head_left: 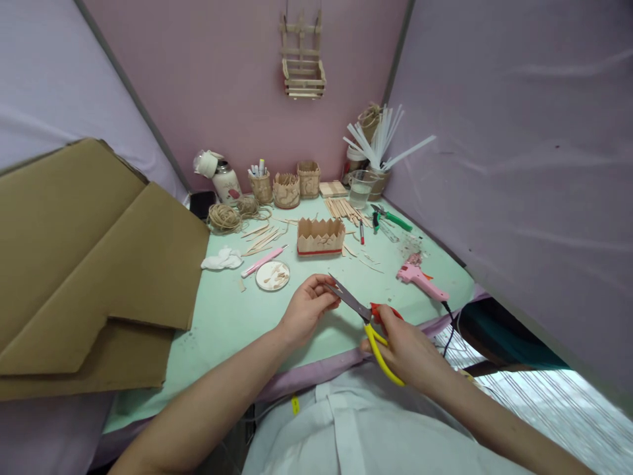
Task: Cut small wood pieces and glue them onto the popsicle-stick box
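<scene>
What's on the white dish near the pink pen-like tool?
Several small tan bits lie on the dish, with bare white showing around them. The surface directly beneath the bits is covered, so I can't tell what's there.

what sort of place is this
Probably a small craft work corner: a pink glue gun and loose flat wooden sticks lie on the pale green table, and the person's right hand holds scissors with red and yellow handles.
</scene>
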`<state>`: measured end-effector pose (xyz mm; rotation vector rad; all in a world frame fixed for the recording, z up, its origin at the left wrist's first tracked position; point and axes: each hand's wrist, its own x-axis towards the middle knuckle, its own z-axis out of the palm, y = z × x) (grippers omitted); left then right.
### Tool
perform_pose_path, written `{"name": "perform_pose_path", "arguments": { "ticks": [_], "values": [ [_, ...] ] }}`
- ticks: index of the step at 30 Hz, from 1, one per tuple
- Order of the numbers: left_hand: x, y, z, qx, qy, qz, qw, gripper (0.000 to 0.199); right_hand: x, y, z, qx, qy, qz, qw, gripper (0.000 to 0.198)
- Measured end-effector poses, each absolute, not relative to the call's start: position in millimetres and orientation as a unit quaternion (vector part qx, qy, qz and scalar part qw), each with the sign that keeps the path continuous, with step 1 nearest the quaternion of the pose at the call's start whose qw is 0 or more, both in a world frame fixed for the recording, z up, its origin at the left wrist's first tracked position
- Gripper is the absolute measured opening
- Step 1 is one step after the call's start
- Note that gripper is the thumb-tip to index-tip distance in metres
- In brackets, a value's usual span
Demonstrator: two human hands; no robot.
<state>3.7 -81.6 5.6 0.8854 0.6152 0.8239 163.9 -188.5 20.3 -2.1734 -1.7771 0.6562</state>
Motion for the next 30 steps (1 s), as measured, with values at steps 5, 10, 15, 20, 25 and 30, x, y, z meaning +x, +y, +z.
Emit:
{"name": "perform_pose_path", "arguments": {
  "ticks": [5, 10, 15, 20, 25, 30],
  "values": [
    [4.6, -82.3, 7.2, 0.447, 0.273, 0.387, 0.759, 0.030, 165.5, -189.4, 20.7, -0.739, -0.623, 0.231, 0.111, 0.030],
    [5.3, -82.7, 8.8, 0.452, 0.271, 0.395, 0.752, 0.031, 165.7, -190.0, 21.1, -0.741, -0.620, 0.238, 0.099, 0.029],
    [6.2, -82.3, 8.0, 0.452, 0.265, 0.398, 0.753, 0.032, 165.0, -190.2, 22.8, -0.738, -0.621, 0.239, 0.113, 0.026],
    [6.4, -82.4, 8.9, 0.455, 0.271, 0.401, 0.748, 0.034, 165.7, -190.0, 22.3, -0.738, -0.623, 0.232, 0.116, 0.028],
    [5.9, -82.1, 8.5, 0.461, 0.263, 0.402, 0.746, 0.032, 166.5, -190.4, 18.9, -0.739, -0.624, 0.229, 0.110, 0.028],
    [6.5, -81.9, 6.4, 0.463, 0.248, 0.407, 0.747, 0.032, 165.9, -191.0, 19.6, -0.736, -0.628, 0.229, 0.107, 0.026]
  ]
}}
